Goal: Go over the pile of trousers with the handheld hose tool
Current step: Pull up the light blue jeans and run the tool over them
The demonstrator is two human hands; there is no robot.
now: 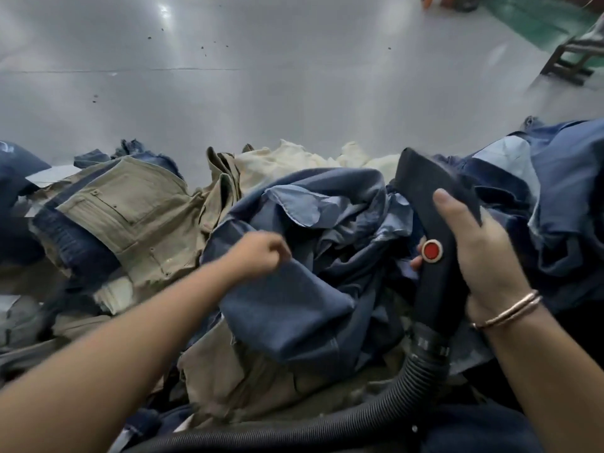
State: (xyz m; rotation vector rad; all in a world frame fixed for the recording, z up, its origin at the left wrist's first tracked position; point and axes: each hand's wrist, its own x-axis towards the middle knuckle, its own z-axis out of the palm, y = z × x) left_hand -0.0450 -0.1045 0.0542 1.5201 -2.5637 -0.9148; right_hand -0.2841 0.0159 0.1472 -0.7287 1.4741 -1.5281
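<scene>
A pile of trousers spreads across the lower half of the view: khaki pairs (137,207) on the left, blue ones (294,302) in the middle and right, cream ones (287,160) at the back. My left hand (261,253) pinches a fold of the blue trousers in the middle of the pile. My right hand (474,253) grips the black handheld hose tool (431,282), thumb along its top. The tool has a red button (431,249), and its wide nozzle (415,174) points away over the blue fabric. A ribbed black hose (376,410) runs from the tool's base toward the lower left.
A grey, shiny floor (261,76) lies beyond the pile, with a few small dark specks on it. A dark frame of furniture (568,60) stands at the upper right beside a green floor patch (539,18). A bangle sits on my right wrist.
</scene>
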